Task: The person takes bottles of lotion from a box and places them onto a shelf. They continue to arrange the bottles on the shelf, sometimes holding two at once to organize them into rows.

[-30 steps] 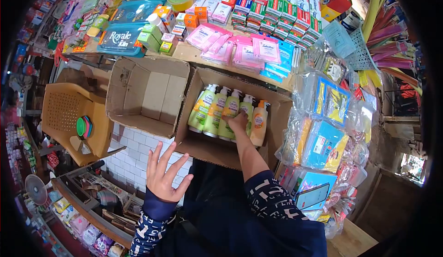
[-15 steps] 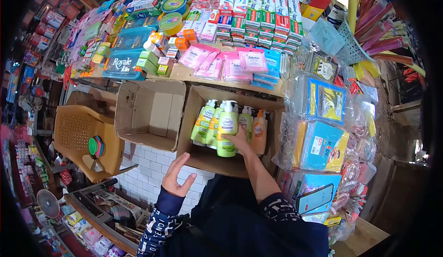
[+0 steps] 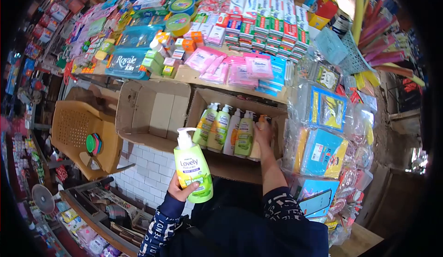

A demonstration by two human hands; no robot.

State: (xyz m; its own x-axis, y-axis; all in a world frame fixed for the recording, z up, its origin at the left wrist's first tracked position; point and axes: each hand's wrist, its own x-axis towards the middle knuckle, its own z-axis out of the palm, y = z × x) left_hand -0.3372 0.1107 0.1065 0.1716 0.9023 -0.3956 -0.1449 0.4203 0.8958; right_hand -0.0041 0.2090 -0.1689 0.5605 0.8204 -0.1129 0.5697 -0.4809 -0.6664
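My left hand (image 3: pixel 179 191) is wrapped round a green lotion pump bottle (image 3: pixel 194 174) with a white pump, held upright in front of the boxes. Inside the right cardboard box (image 3: pixel 217 161), my right hand (image 3: pixel 264 134) is closed round the upper part of an orange lotion bottle (image 3: pixel 255 151), partly covering it. To its left stand several more pump bottles: a green bottle (image 3: pixel 243 139), a white and orange bottle (image 3: pixel 231 134), a yellow-green bottle (image 3: pixel 218 130) and another green bottle (image 3: pixel 205 125).
A second cardboard box (image 3: pixel 154 111) adjoins on the left, beside a tan plastic chair (image 3: pixel 69 123). Behind the boxes, a wooden table edge (image 3: pixel 207 85) carries toothpaste cartons (image 3: pixel 267 24) and pink packets (image 3: pixel 237 70). A phone (image 3: pixel 316 201) lies on plastic-wrapped packs at right.
The green lotion bottle has passed from my right hand to my left and out of the box. My right hand has moved right, onto the orange bottle.
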